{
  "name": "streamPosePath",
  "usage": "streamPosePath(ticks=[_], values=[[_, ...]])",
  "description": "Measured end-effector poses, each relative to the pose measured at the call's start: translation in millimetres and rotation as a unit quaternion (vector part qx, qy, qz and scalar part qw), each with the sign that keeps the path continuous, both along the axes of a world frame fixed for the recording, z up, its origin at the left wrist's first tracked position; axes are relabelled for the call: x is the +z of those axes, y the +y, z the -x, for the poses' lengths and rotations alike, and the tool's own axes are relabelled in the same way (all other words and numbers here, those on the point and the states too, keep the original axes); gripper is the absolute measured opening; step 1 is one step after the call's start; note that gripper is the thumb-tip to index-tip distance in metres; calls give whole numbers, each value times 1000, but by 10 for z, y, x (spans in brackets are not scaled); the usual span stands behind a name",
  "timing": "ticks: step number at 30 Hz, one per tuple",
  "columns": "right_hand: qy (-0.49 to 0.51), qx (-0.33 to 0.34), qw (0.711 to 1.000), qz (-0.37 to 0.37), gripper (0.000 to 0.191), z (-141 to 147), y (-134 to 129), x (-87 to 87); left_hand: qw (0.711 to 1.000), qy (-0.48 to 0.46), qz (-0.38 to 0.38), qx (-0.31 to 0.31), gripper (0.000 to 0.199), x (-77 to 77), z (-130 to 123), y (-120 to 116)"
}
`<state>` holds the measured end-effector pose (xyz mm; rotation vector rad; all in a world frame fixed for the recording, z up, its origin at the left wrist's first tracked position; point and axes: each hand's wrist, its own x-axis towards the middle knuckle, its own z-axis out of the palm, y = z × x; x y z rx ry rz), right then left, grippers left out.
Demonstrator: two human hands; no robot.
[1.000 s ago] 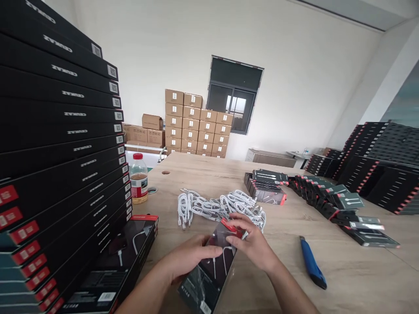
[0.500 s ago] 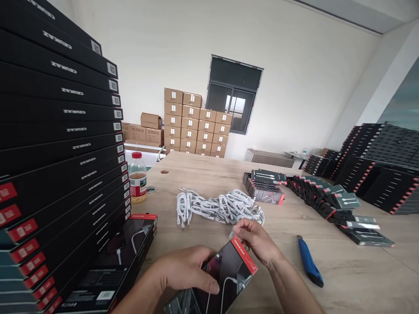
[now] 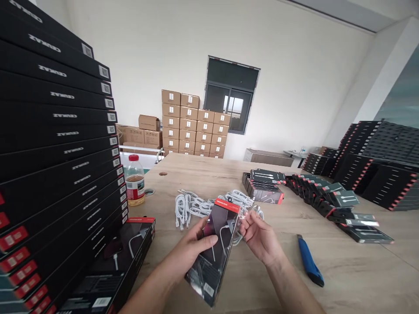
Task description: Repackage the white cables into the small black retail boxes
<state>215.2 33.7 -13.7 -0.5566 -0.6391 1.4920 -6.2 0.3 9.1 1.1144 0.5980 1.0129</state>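
Observation:
My left hand [image 3: 196, 242] grips a black cable box [image 3: 214, 248] by its left side, thumb across the front. The box has a red top band, a picture of a white charging cable and a shiny plastic surface. At its upper right edge, my right hand [image 3: 258, 235] has its fingers curled and pinched on what looks like clear plastic wrap [image 3: 243, 215]. Behind the box lies a heap of coiled white charging cables [image 3: 196, 207], partly hidden by it. A blue utility knife [image 3: 309, 261] rests on the table to the right of my right hand.
A tall stack of black boxes [image 3: 65, 131] rises close on my left, with similar boxes [image 3: 131, 244] lying beside it. A red-capped bottle [image 3: 135, 181] stands behind. More cable boxes [image 3: 266, 192] and a slanting row of boxes [image 3: 327, 196] occupy the table's right side.
The box has been raised away from me and turned more upright, its plain lower end now in view. My right hand has shifted slightly right and turned its palm more toward me.

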Motion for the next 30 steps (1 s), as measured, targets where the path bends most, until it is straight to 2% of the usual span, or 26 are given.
streamPosePath(ticks=[4, 9, 12, 16, 19, 22, 24, 27, 30], values=[[19, 40, 999, -3, 28, 195, -75, -1, 999, -13, 49, -3, 47, -60, -55, 17], [-3, 18, 1000, 20, 35, 310, -112, -8, 996, -4, 86, 9, 43, -141, -74, 47], [-75, -11, 997, 15, 45, 304, -126, 3, 994, -10, 107, -4, 45, -138, -68, 38], [-195, -33, 980, -34, 57, 302, -179, -6, 991, -5, 125, -36, 40, -179, -70, 3], [-236, -9, 968, -89, 57, 329, -236, -19, 991, 6, 109, -74, 41, -263, -108, -14], [-261, -40, 956, -125, 58, 369, -288, -9, 993, -4, 88, -83, 43, -318, -176, -15], [-285, -91, 945, -133, 60, 390, -320, 7, 993, -25, 101, -55, 42, -313, -205, 4], [-315, -160, 926, -133, 64, 413, -381, 39, 980, -54, 189, 29, 42, -270, -175, 79], [-283, -154, 935, -145, 62, 439, -457, 89, 955, -93, 258, 114, 47, -236, -89, 178]])
